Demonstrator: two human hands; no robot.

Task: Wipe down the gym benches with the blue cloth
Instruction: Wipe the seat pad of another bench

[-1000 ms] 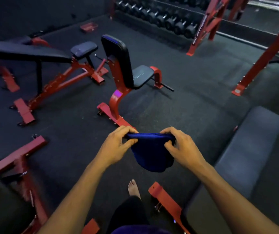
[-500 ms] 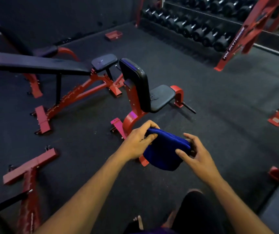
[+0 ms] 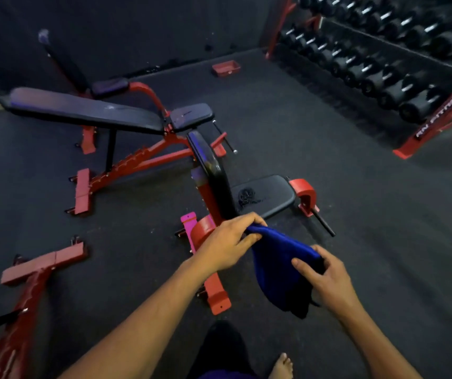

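A dim gym floor is seen from above, with two bare forearms reaching forward. At far left a flat bench (image 3: pixel 82 112) with a long black pad on a red frame is set well apart from the hands, its long axis running left to right. Nearer the middle, a seat bench (image 3: pixel 263 195) is placed with an upright back pad (image 3: pixel 208 170) and a short black seat pad pointing off to the right. The left hand (image 3: pixel 227 246) is held just in front of the base of this back pad, with its fingers and thumb pinched on the upper left corner of the blue cloth (image 3: pixel 277 269). The cloth is stretched down and to the right between both hands, clear of every pad and hanging above the floor. The right hand (image 3: pixel 326 280) is curled around the cloth's right edge, lower and closer to the body. The seat bench is judged the nearest surface, directly ahead, with the left hand closer to it. A dumbbell rack (image 3: pixel 383 58) is seen at upper right.
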